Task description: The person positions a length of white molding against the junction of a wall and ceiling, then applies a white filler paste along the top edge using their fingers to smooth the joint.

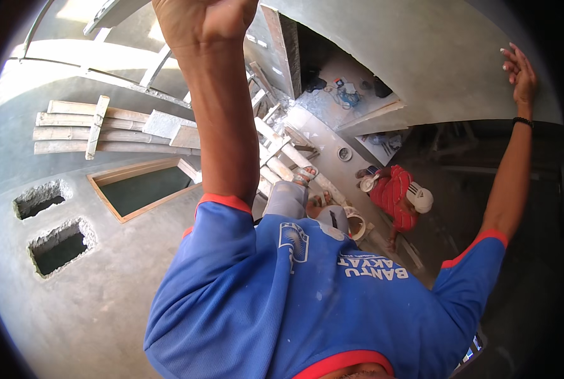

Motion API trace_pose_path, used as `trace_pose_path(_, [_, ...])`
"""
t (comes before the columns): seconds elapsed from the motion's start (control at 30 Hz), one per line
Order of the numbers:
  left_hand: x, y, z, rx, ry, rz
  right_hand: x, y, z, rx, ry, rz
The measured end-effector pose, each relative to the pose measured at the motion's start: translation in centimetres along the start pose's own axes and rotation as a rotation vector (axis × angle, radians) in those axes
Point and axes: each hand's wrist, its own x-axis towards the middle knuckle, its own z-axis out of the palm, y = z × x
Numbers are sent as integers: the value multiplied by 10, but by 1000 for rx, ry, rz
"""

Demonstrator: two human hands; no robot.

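My left arm reaches up past the top edge; only the palm heel of my left hand shows, its fingers out of the picture. Whether it holds anything is hidden. On the other side my right arm is stretched far out. My right hand, a dark band on its wrist, has its fingers extended with nothing in them. It lies over the lower part of the grey plastered wall; contact cannot be made out. Below me, by my sandalled feet, a bucket with a pale rim is partly hidden by my shirt.
Bamboo scaffold poles run under my feet. Lower down a person in a red shirt and pale cap bends over. Bamboo lengths sit left, near a wood-framed opening and two rough wall holes. A round pan rests on the floor.
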Motion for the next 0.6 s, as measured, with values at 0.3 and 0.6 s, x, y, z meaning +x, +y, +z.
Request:
trace_pose_path(0.3, [19,-27,27,-12,-3,29,-5,-7,17,-22,118,-98])
trace_pose_path(0.6, [69,-67,76,166,-84,36,-25,-17,29,176,92,-220])
